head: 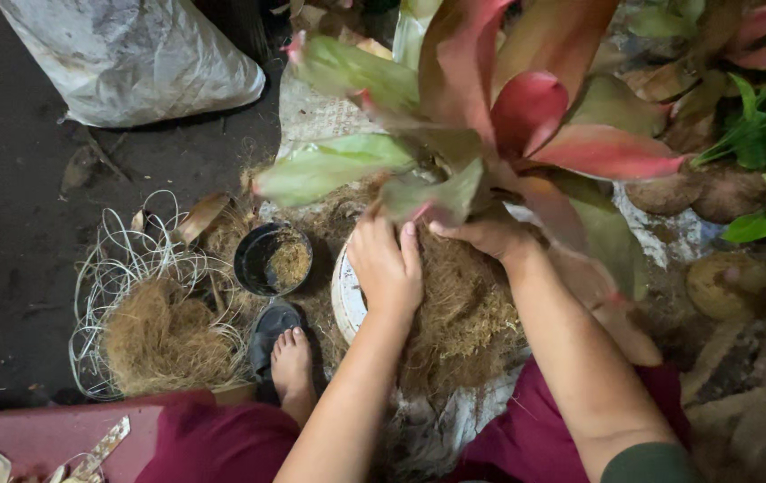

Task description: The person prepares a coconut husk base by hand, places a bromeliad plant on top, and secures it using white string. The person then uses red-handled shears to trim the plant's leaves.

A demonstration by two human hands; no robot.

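both hands [437,250] press fibre [463,313] under plant [490,116].

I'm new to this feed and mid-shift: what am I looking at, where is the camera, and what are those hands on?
One camera, worn on the person's head, looks down at their own bare hands. The left hand presses on brown coconut-like fibre packed in a white pot. The right hand grips the base of a plant with red and green leaves. On the dark ground lie a small black pot with fibre inside, a loose fibre heap amid pale strands and a white sack. The person's sandalled foot shows below.
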